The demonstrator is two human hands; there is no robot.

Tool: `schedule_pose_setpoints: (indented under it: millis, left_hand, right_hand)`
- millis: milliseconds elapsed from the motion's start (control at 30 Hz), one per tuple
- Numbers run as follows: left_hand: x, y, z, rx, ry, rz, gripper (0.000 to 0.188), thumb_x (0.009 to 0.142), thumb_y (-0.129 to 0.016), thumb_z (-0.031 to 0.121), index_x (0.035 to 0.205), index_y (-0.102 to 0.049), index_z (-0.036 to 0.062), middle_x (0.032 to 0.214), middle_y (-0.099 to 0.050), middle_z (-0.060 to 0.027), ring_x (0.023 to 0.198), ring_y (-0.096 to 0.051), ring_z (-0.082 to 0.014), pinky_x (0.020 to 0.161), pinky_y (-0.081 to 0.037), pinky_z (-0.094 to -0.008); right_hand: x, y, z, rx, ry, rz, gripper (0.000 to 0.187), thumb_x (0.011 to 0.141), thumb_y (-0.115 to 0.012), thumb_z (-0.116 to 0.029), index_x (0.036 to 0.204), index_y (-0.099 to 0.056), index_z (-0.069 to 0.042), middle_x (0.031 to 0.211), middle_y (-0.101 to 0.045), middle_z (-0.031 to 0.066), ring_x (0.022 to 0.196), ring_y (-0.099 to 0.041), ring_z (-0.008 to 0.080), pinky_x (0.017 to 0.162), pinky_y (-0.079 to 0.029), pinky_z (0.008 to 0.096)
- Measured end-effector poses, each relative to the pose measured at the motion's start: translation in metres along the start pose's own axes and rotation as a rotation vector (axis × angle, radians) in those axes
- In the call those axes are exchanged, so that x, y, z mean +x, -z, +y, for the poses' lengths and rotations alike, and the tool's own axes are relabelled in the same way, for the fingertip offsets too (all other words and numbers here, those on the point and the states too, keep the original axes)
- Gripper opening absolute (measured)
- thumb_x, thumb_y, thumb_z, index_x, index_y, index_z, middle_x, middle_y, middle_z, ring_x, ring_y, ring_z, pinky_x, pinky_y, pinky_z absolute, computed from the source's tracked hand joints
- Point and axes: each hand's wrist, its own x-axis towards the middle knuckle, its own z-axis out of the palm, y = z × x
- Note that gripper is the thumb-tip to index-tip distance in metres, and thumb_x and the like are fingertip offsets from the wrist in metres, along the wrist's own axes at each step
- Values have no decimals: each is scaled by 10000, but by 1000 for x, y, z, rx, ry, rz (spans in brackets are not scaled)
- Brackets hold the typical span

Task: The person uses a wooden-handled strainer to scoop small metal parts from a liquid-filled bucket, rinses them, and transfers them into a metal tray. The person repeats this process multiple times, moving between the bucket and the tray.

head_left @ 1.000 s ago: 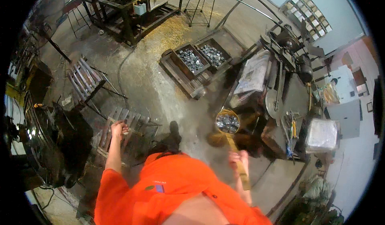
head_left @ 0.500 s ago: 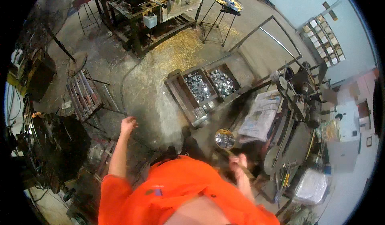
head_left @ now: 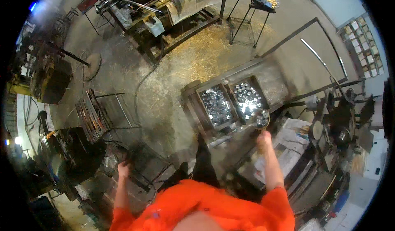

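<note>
My right hand point(head_left: 264, 138) is wrapped round the handle of a round ladle point(head_left: 262, 119) that has small shiny metal pieces in its bowl. The ladle is at the near right corner of a metal bin point(head_left: 252, 107), which holds many similar loose pieces. Beside it on the left is a second bin point(head_left: 216, 105), full of darker-looking pieces. Low on the left, my left hand point(head_left: 124, 169) hangs away from the bins, near a dark metal frame; its fingers are blurred and in shadow.
A workbench with a machine point(head_left: 135, 21) stands at the far left, with yellow shavings point(head_left: 205, 45) on the floor beside it. A stool point(head_left: 251, 15) carries a tray of small parts. Newspaper point(head_left: 284, 144) lies on the right bench near belt-driven machinery point(head_left: 337, 136). A slatted rack point(head_left: 92, 115) stands left.
My right hand has carried the ladle forward and up from beside my body to the right bin. My left hand has dropped lower and back. The view has shifted.
</note>
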Motion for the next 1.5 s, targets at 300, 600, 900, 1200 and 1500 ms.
schedule_pose_setpoints:
  millis: [300,600,900,1200,1500]
  left_hand:
    - [5,-79,9,467,120,-187,323,719,-584,68,1014,-554,-61,860,-623,-113,750,-594,-166,674,-458,-285]
    - [32,-110,-27,422,246,-263,256,714,-516,31,946,-598,-43,721,-610,-118,600,-587,-153,553,-458,-292]
    - [51,-156,22,451,108,-338,277,784,-508,3,1039,-512,-103,810,-613,-151,733,-606,-207,664,-478,-331]
    - [6,-142,5,290,169,-178,232,739,-515,34,946,-568,-58,718,-618,-94,649,-572,-143,617,-447,-262]
    - [-88,-92,-20,154,96,-155,282,748,-511,41,1014,-562,-39,762,-624,-108,694,-597,-142,623,-447,-261]
  right_hand:
    - [221,-36,4,-1100,703,260,157,639,-536,-114,524,-512,-10,579,-539,193,535,-532,327,507,-409,398]
    - [333,-12,42,-1094,407,421,374,605,-595,-320,755,-572,22,824,-589,241,828,-558,397,726,-447,428]
    - [294,-40,26,-1255,575,555,254,659,-471,-211,705,-497,38,732,-557,286,691,-541,448,661,-447,473]
    - [210,-67,35,-303,181,128,134,682,-489,-148,676,-479,-14,562,-462,65,443,-422,157,414,-347,295]
    - [-13,-173,70,-29,-321,-629,93,694,-433,-67,782,-455,-88,543,-302,-30,412,-278,85,362,-222,224]
